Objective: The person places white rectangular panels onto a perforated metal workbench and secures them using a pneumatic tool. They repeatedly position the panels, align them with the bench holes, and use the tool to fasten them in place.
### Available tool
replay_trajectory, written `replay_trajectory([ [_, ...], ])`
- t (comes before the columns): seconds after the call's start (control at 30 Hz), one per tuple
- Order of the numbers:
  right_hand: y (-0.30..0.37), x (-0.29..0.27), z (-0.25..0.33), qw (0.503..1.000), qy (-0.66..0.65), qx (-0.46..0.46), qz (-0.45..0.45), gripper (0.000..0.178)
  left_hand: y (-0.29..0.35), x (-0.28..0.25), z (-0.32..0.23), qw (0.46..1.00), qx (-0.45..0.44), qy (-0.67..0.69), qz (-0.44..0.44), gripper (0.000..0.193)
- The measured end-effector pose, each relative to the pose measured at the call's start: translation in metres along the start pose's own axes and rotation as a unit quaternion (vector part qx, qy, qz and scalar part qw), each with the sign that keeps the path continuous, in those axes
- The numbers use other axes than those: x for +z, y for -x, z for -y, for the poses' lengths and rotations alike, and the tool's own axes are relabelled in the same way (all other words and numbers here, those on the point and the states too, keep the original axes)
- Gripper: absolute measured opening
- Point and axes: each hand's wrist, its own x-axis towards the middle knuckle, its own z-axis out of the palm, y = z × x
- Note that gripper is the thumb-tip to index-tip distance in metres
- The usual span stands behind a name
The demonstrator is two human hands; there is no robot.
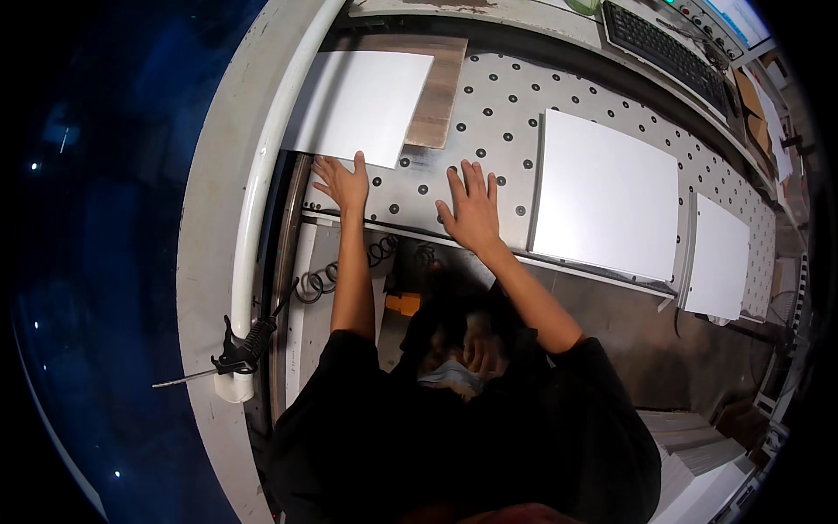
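My left hand [343, 183] lies with its fingers spread at the near edge of a white sheet stack [362, 100], fingertips touching or just at that edge. Beneath this white stack, a brown wood-grain board [443, 96] shows along its right side. To the right, my right hand [472, 208] reaches over the perforated metal table [515, 83], its fingers apart and nothing in them. Right of it rests a taller stack of white sheets [605, 196], apart from the hand.
Another white stack [717, 255] sits at the table's right end. A white rail [262, 166] runs along the left, carrying a black clamp-like fitting [240, 349]. Below the table edge hangs a black coiled cable [327, 278]. A keyboard [665, 57] lies on the far ledge.
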Motion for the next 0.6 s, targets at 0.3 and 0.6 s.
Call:
replay_trajectory([
  [0.3, -0.004, -0.004, 0.002, 1.0, -0.022, 0.01, -0.007, 0.064, -0.054, 0.012, -0.039, 0.999, -0.023, 0.042, 0.019, 0.104],
  [0.6, -0.006, -0.003, 0.003, 0.999, -0.026, 0.02, 0.008, 0.064, -0.097, 0.03, -0.043, 0.998, -0.04, 0.04, -0.027, 0.101],
])
